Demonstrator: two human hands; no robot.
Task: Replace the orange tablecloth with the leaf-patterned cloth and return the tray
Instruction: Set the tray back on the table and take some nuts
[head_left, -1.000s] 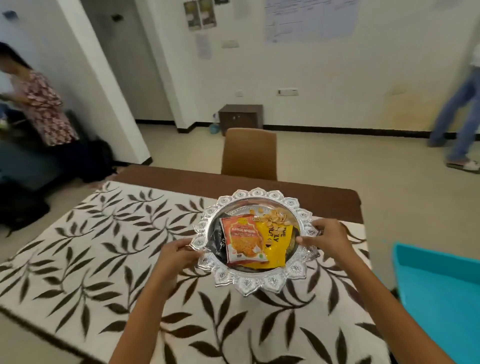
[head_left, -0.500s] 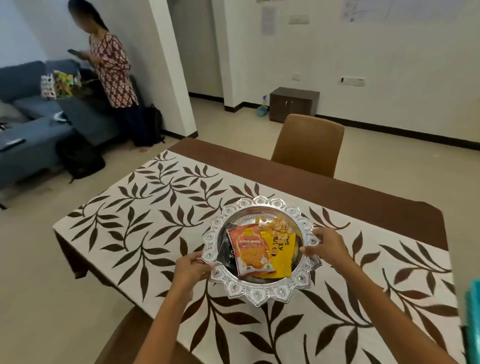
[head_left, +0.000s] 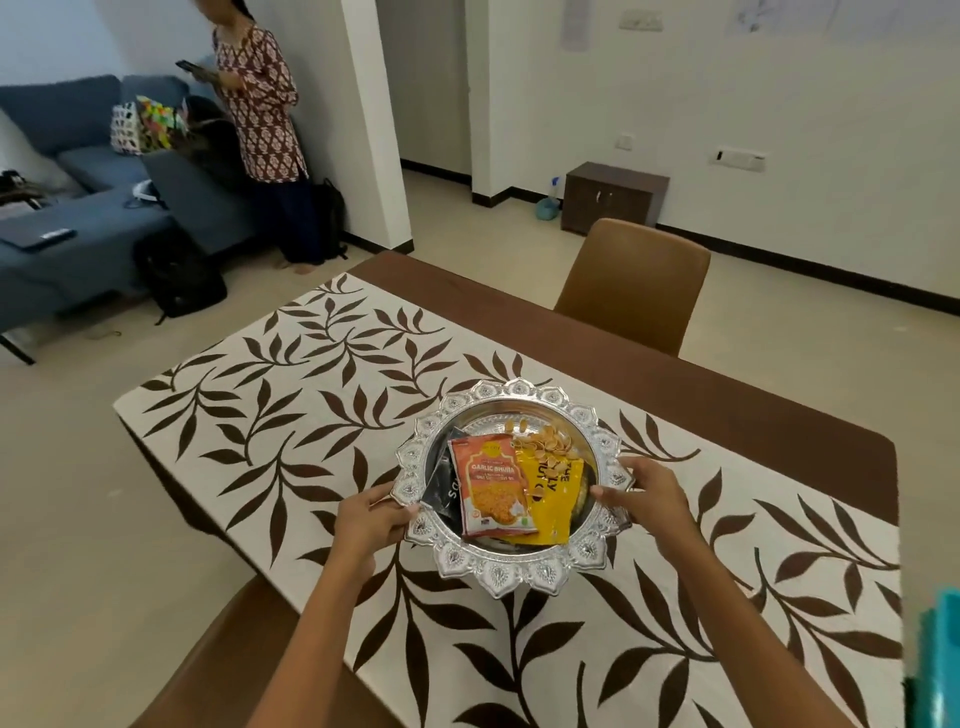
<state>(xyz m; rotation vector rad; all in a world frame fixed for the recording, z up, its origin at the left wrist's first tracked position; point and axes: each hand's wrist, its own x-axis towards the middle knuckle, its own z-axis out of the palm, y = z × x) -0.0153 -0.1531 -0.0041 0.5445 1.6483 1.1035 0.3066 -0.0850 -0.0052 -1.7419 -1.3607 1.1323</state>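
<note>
- A brown wooden table (head_left: 675, 364) fills the lower middle of the view, seen from above by the person wearing the camera.
- A white leaf-patterned cloth (head_left: 291, 415) with dark brown leaves lies spread over most of the table; a bare strip of wood shows along the far edge, from 12 to 2 o'clock.
- An ornate silver tray (head_left: 498, 571) with a scalloped rim sits near the middle of the cloth; whether it rests on the cloth or is held just above it cannot be told.
- The left hand (head_left: 371, 525) grips the tray's rim at 9 o'clock, fingers curled under the edge and thumb on top.
- The right hand (head_left: 647, 493) grips the rim at 3 o'clock, thumb over the edge.
- In the tray lie an orange snack packet (head_left: 491, 488), a yellow packet (head_left: 553, 493) touching it on the right, a dark packet (head_left: 441, 483) partly tucked beneath on the left, and loose pale snack pieces (head_left: 545, 447) at the tray's 12 o'clock.
- A tan chair (head_left: 634, 286) stands at the far side of the table, at 1 o'clock.
- At 10 o'clock a person in a patterned top (head_left: 257, 104) stands beside a blue sofa (head_left: 78, 218).
- A small brown cabinet (head_left: 613, 197) stands against the far wall at 12 o'clock.
</note>
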